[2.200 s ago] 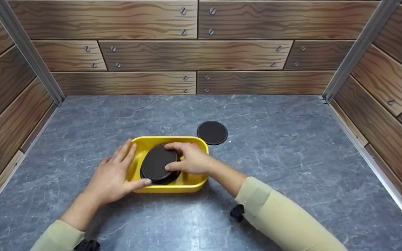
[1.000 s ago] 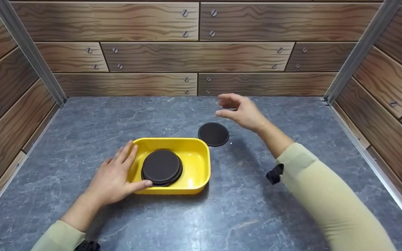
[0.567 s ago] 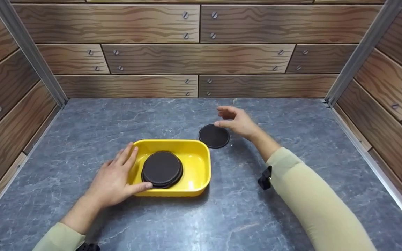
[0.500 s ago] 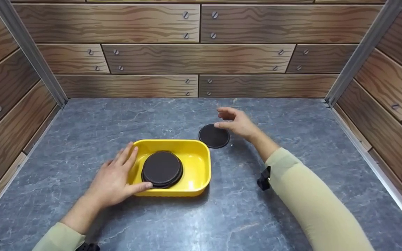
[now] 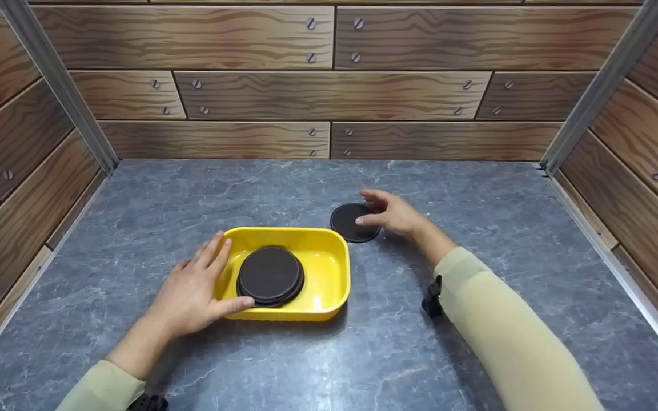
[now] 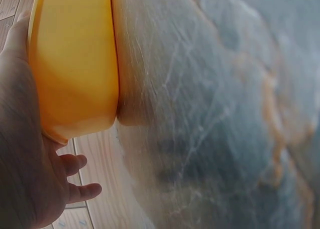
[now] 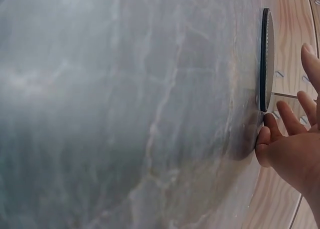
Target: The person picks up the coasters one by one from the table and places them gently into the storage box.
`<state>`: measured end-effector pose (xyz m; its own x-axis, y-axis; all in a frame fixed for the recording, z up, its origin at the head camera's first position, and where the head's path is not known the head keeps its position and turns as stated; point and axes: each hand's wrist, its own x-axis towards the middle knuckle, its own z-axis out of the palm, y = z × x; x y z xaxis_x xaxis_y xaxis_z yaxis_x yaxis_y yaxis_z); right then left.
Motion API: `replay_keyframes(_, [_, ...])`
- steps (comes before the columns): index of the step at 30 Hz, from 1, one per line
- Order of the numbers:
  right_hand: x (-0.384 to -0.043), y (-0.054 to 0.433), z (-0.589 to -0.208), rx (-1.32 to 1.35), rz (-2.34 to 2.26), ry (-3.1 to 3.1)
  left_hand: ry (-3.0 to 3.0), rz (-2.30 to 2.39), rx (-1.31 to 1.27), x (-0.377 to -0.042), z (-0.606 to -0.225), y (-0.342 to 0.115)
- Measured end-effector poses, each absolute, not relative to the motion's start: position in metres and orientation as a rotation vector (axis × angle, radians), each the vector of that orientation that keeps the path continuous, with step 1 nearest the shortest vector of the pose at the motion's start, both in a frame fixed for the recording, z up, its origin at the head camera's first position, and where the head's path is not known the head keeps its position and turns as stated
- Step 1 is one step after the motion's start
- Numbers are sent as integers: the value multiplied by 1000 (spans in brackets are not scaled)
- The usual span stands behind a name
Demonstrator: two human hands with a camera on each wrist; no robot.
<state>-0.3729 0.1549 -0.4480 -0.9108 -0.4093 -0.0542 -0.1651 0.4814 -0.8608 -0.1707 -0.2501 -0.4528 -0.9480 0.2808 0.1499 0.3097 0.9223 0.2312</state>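
A round black coaster [image 5: 347, 222] with a stitched edge lies flat on the grey marbled surface, just past the tray's far right corner. Over its right side hovers the right hand [image 5: 398, 217], thumb apart from the fingers, nothing held. In the right wrist view the coaster [image 7: 266, 64] shows edge-on, with that hand's little finger close by its edge. More black coasters form a stack [image 5: 271, 274] in the left part of a yellow tray [image 5: 329, 268]. The left hand [image 5: 189, 297] rests against the tray's left end, fingers extended along the far left corner and thumb across the near rim.
Wood-patterned panels [image 5: 255, 94] wall the grey surface [image 5: 454, 188] at the back and both sides. Metal posts [image 5: 57, 85] stand in the two back corners. A black strap with a small device [image 5: 433, 297] sits at the right wrist.
The right hand has let go of a coaster on the stack, left the tray, swung to the back right, then lowered over the loose coaster. The left hand has stayed on the tray.
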Motion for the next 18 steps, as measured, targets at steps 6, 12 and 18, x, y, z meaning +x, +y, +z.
replay_keyframes(6, [-374, 156, -451, -478, -1307, 2439, -2982, -382, -448, -172, -453, -249])
replay_keyframes(12, [-374, 156, -452, -462, -1235, 2434, -2983, -376, -445, -172, -453, -249])
replay_keyframes(18, [-373, 156, -453, -465, -1190, 2441, -2985, -370, -443, -172, -453, -249])
